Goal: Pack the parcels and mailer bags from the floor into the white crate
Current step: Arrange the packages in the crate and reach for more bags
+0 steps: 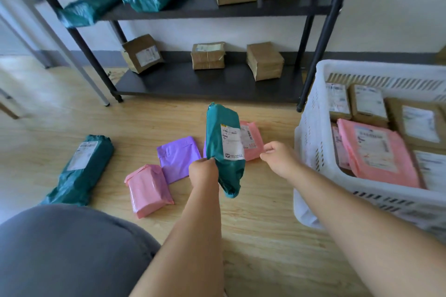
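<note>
My left hand grips a teal mailer bag by its lower part and holds it upright above the floor. Its white label faces me. My right hand hovers just to the right of the bag with loosely curled fingers and holds nothing. On the wooden floor lie a long teal bag, a pink bag, a purple bag and another pink bag, partly hidden behind the held one. The white crate stands at the right with pink bags and brown parcels inside.
A black metal shelf unit stands against the wall ahead, with brown boxes on the low shelf and teal bags and boxes on the upper one. My grey-clad knee fills the lower left. A grey pole leans at the left.
</note>
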